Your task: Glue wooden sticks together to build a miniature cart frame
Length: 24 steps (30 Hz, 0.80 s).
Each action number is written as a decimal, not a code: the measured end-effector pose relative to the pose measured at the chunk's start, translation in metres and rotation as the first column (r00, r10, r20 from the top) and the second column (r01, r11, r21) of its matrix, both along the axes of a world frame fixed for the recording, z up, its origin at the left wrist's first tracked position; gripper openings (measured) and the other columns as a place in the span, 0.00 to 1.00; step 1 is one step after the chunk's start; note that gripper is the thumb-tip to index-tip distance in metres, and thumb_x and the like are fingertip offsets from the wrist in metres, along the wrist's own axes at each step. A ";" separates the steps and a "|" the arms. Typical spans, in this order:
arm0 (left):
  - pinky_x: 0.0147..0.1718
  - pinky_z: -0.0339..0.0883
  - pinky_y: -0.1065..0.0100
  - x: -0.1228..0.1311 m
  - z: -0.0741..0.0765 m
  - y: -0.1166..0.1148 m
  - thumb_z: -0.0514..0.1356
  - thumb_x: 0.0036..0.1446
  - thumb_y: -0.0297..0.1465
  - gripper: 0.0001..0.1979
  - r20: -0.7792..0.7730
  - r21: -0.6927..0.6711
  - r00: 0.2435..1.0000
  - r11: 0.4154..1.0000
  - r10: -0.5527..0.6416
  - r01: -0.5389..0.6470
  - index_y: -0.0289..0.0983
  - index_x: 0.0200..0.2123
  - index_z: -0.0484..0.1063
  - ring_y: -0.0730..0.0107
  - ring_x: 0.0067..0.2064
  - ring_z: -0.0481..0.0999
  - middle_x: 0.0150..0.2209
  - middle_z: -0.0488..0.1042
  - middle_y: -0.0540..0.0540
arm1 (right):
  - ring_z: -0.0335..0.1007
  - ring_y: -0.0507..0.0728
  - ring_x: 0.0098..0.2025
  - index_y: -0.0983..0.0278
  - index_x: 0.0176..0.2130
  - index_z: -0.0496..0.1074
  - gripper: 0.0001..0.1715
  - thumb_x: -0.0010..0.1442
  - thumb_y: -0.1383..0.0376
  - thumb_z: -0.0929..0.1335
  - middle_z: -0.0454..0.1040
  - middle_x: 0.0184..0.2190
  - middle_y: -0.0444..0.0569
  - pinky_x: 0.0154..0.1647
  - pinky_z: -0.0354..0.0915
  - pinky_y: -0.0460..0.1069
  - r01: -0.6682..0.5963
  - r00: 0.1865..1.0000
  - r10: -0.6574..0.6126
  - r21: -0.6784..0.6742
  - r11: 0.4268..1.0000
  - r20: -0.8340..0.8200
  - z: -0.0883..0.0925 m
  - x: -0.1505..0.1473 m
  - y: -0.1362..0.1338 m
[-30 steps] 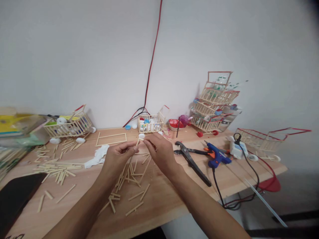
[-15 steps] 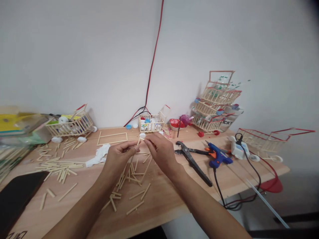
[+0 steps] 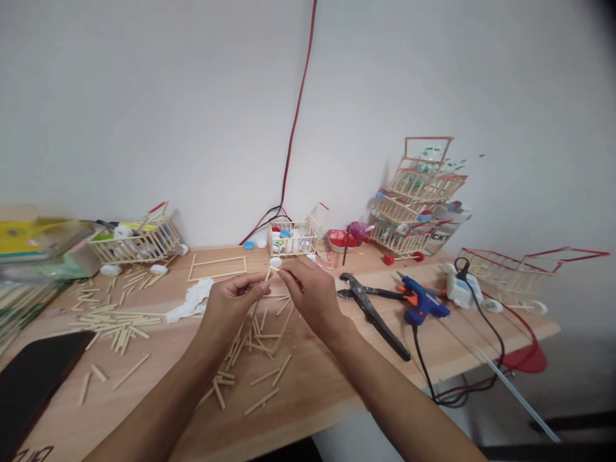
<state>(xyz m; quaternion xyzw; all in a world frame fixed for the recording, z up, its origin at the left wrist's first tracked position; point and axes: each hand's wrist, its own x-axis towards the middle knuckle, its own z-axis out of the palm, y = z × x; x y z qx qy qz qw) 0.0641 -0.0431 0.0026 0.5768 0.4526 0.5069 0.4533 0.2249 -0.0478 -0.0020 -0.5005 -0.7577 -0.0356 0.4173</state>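
Note:
Near the middle of the view, my left hand pinches a thin wooden stick between thumb and fingers. My right hand is closed close beside it, its fingertips on a short pale stick that meets the first one. The two hands nearly touch above a loose pile of cut sticks. Behind my left hand lies a flat rectangular stick frame. A small stick cart filled with bottle caps stands just beyond my hands.
Right of my hands lie black pliers and a blue glue gun with its cable. Stacked stick carts stand at the back right. At left are another cart, white tissue and a dark flat object.

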 end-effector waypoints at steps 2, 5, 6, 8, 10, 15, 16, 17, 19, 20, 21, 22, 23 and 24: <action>0.40 0.68 0.65 0.000 0.000 0.000 0.66 0.46 0.33 0.13 0.005 0.001 1.000 1.000 0.008 -0.008 0.37 0.38 0.80 0.63 0.39 0.76 0.38 0.81 0.45 | 0.67 0.54 0.38 0.62 0.35 0.72 0.12 0.66 0.64 0.61 0.73 0.34 0.47 0.39 0.59 0.46 -0.001 1.000 0.001 0.000 1.000 0.001 0.000 0.000 0.000; 0.40 0.68 0.65 0.000 -0.001 0.000 0.67 0.45 0.33 0.13 0.012 0.001 1.000 1.000 0.002 -0.002 0.38 0.37 0.80 0.64 0.38 0.76 0.38 0.81 0.46 | 0.67 0.54 0.38 0.62 0.35 0.72 0.12 0.66 0.64 0.61 0.73 0.34 0.48 0.38 0.59 0.46 0.000 1.000 0.000 0.001 1.000 0.003 0.001 0.000 0.000; 0.39 0.68 0.65 0.000 -0.002 0.001 0.67 0.45 0.34 0.14 0.018 0.000 1.000 1.000 -0.004 0.004 0.38 0.38 0.80 0.65 0.38 0.76 0.38 0.81 0.46 | 0.67 0.54 0.38 0.62 0.35 0.72 0.12 0.66 0.64 0.61 0.73 0.34 0.48 0.38 0.59 0.46 0.000 1.000 0.000 0.001 1.000 0.003 0.001 -0.001 0.000; 0.39 0.68 0.66 -0.001 -0.004 0.002 0.67 0.45 0.34 0.14 0.031 -0.003 0.999 1.000 -0.014 0.014 0.38 0.38 0.80 0.66 0.37 0.76 0.38 0.81 0.46 | 0.67 0.54 0.38 0.62 0.35 0.72 0.12 0.66 0.64 0.61 0.73 0.34 0.48 0.38 0.59 0.46 0.001 1.000 -0.001 -0.001 1.000 0.006 0.001 -0.001 0.000; 0.38 0.68 0.66 -0.001 -0.004 0.003 0.67 0.45 0.34 0.14 0.036 -0.008 0.999 1.000 -0.017 0.017 0.38 0.38 0.80 0.66 0.37 0.76 0.37 0.81 0.46 | 0.67 0.54 0.38 0.62 0.35 0.72 0.12 0.66 0.64 0.61 0.73 0.34 0.48 0.38 0.59 0.46 0.003 1.000 -0.003 -0.005 1.000 0.008 0.001 0.000 0.000; 0.38 0.68 0.67 -0.001 -0.002 0.001 0.67 0.45 0.34 0.14 0.035 -0.011 0.999 1.000 -0.009 0.009 0.37 0.37 0.80 0.66 0.37 0.75 0.37 0.80 0.45 | 0.67 0.54 0.39 0.62 0.35 0.72 0.12 0.66 0.64 0.61 0.73 0.34 0.48 0.39 0.59 0.46 0.000 1.000 0.000 -0.007 1.000 0.007 0.000 0.000 -0.001; 0.38 0.68 0.66 -0.001 -0.001 0.001 0.67 0.45 0.34 0.14 0.034 -0.012 0.999 1.000 -0.008 0.008 0.37 0.37 0.80 0.66 0.37 0.75 0.37 0.80 0.45 | 0.67 0.54 0.39 0.62 0.35 0.72 0.12 0.66 0.64 0.61 0.73 0.34 0.48 0.39 0.59 0.46 0.000 1.000 0.000 -0.006 1.000 0.007 0.000 0.000 -0.001; 0.38 0.68 0.66 0.000 0.000 0.000 0.67 0.45 0.34 0.14 0.032 -0.013 0.999 1.000 -0.009 0.010 0.37 0.37 0.80 0.66 0.36 0.75 0.37 0.80 0.45 | 0.67 0.54 0.39 0.62 0.35 0.72 0.12 0.66 0.64 0.61 0.73 0.34 0.48 0.39 0.59 0.46 0.000 1.000 0.000 -0.004 1.000 0.006 0.000 0.000 -0.001; 0.38 0.68 0.66 0.000 0.001 0.000 0.67 0.45 0.34 0.14 0.027 -0.015 1.000 1.000 -0.012 0.013 0.36 0.38 0.80 0.66 0.35 0.75 0.36 0.80 0.45 | 0.67 0.54 0.39 0.62 0.35 0.72 0.12 0.66 0.64 0.61 0.73 0.34 0.48 0.39 0.59 0.46 -0.002 1.000 0.002 0.000 1.000 0.001 0.000 0.000 0.000; 0.38 0.68 0.67 0.000 0.001 -0.001 0.67 0.45 0.34 0.15 0.027 -0.018 1.000 1.000 -0.015 0.015 0.36 0.38 0.80 0.67 0.35 0.75 0.35 0.80 0.45 | 0.67 0.54 0.39 0.62 0.35 0.72 0.12 0.66 0.64 0.61 0.73 0.34 0.48 0.39 0.59 0.46 -0.003 1.000 0.003 0.000 1.000 0.000 0.000 0.000 0.000; 0.38 0.68 0.67 0.000 0.001 -0.001 0.67 0.45 0.34 0.15 0.027 -0.021 0.999 1.000 -0.019 0.019 0.36 0.38 0.80 0.67 0.35 0.75 0.35 0.80 0.45 | 0.67 0.54 0.39 0.62 0.35 0.72 0.12 0.66 0.64 0.61 0.73 0.34 0.48 0.39 0.59 0.46 -0.004 1.000 0.004 0.001 1.000 -0.001 0.000 0.000 0.000; 0.38 0.68 0.67 0.000 0.001 -0.001 0.67 0.45 0.34 0.15 0.032 -0.024 0.999 0.999 -0.021 0.022 0.37 0.38 0.80 0.67 0.34 0.75 0.35 0.80 0.45 | 0.67 0.54 0.39 0.62 0.35 0.72 0.12 0.66 0.64 0.61 0.73 0.34 0.48 0.40 0.60 0.47 -0.004 1.000 0.004 0.002 1.000 -0.003 0.000 0.000 0.000; 0.38 0.68 0.67 0.000 0.001 -0.001 0.67 0.45 0.34 0.15 0.037 -0.027 0.999 0.999 -0.020 0.021 0.37 0.38 0.80 0.67 0.34 0.75 0.35 0.80 0.46 | 0.67 0.54 0.39 0.62 0.35 0.72 0.12 0.66 0.64 0.61 0.73 0.34 0.48 0.40 0.60 0.47 -0.004 1.000 0.004 0.002 1.000 -0.003 0.000 0.000 0.000; 0.38 0.68 0.67 0.000 0.001 -0.001 0.67 0.45 0.34 0.14 0.040 -0.027 0.999 0.999 -0.020 0.021 0.37 0.38 0.80 0.68 0.34 0.75 0.35 0.80 0.46 | 0.67 0.54 0.39 0.62 0.35 0.72 0.12 0.66 0.64 0.61 0.73 0.34 0.48 0.40 0.60 0.47 -0.005 1.000 0.005 0.001 1.000 -0.001 0.000 0.000 0.000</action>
